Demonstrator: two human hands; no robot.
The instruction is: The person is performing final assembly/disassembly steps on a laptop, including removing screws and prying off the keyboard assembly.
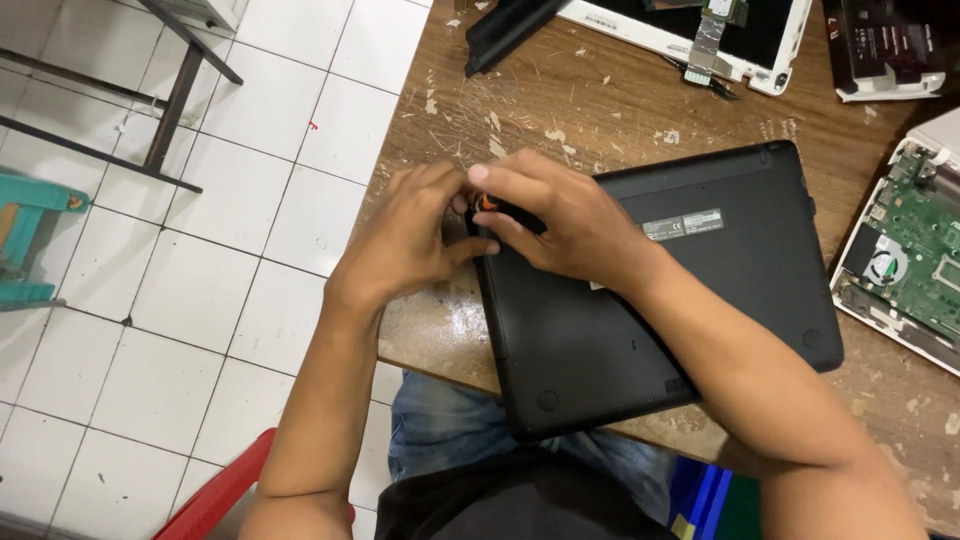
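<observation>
A matte black laptop (680,300), rectangular with rounded corners and a finely grained plastic shell, is being kept upside down on a worn wooden table (620,110) whose brown surface is being shown scratched and flecked with pale chips. Round rubber feet and a small grey label are being displayed on the upturned base. The laptop is lying directly beneath both hands, with its near corner projecting past the table edge.

A small tool with an orange and black handle (488,204) is being gripped at the laptop's far left corner. The right hand (565,225) is being closed over the handle, fingers curled, wrist crossing the base. The left hand (415,235) is being closed against the same handle from the outer side, fingertips pinched together, forearm angled up from below.

Beyond the hands, a white opened device (770,55) is being left on the table. To the right of the right hand, a green circuit board (915,250) is being exposed.
</observation>
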